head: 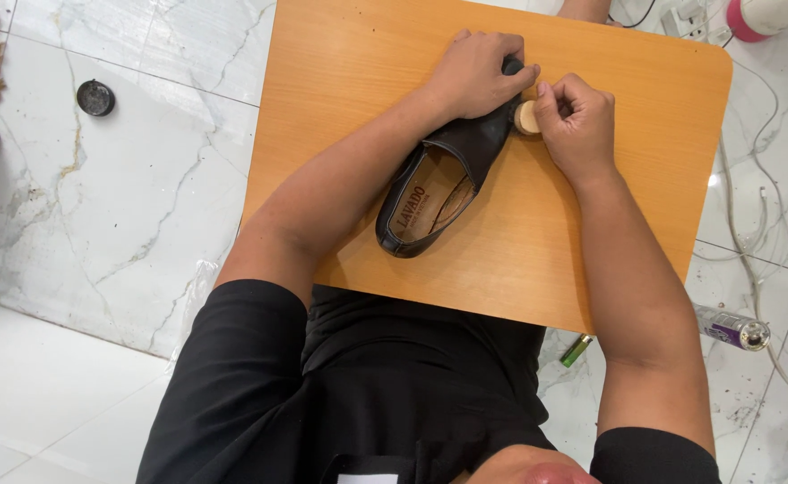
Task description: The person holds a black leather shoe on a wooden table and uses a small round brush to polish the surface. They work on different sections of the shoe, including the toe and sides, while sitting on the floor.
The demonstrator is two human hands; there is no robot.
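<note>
- Black leather slip-on shoe (443,184): lies on the orange wooden tabletop (537,251), heel toward the person, toe away; tan insole visible through the opening.
- Left hand (476,73): fingers curled down over the toe of the shoe, pressing and clasping it.
- Small round pale wooden-backed brush (525,117): touches the shoe's right side near the toe.
- Right hand (577,121): fingers closed around the brush.

You've got bright, even overhead light: soft shadows, sharp focus, glare on the marble floor (98,224), slight wide-angle stretch at edges.
</note>
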